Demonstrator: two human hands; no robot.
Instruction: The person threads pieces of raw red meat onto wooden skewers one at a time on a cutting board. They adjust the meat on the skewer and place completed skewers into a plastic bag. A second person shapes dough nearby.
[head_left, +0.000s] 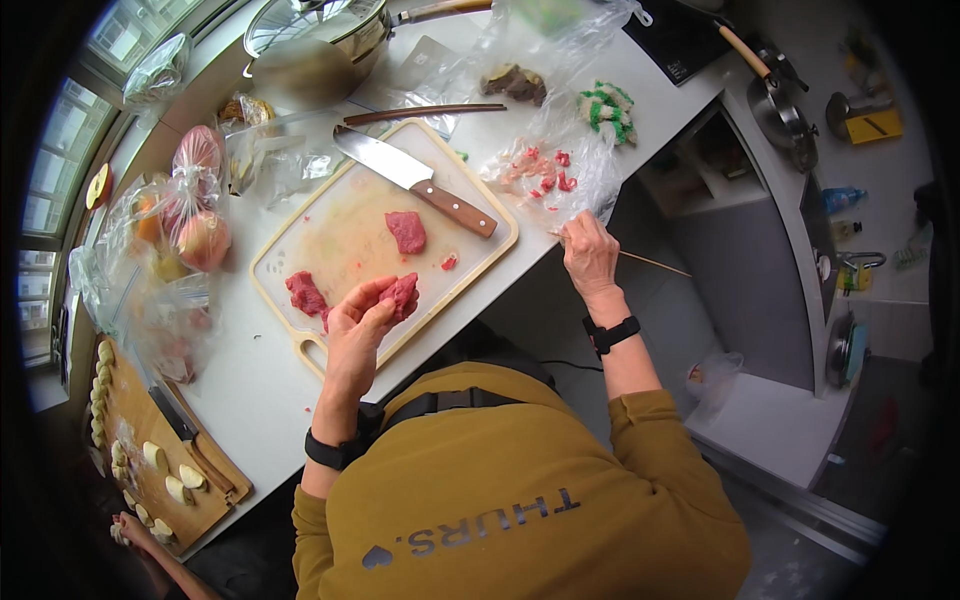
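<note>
Between the thumb and fingers of my left hand (361, 313) is a piece of raw red meat (401, 294), held over the near part of the cutting board (315, 240). My right hand (590, 253) pinches a thin wooden skewer (654, 263) off the counter's front edge, to the right of the board. One meat slice (406, 232) lies mid-board, with a small scrap (448, 263) to its right. Another meat chunk (305, 293) rests at the left, partly behind my left hand. A wooden-handled kitchen knife (420, 182) lies across the board's far right side.
Meat trimmings (546, 174) lie on a plastic bag beside the board. Brown chopsticks (425, 113), a green-white scrubber (607, 112) and a lidded pan (319, 45) sit farther back. Bagged fruit (201, 225) stands left. Another person's hand (135, 531) is near a wooden board (202, 517) with dough pieces.
</note>
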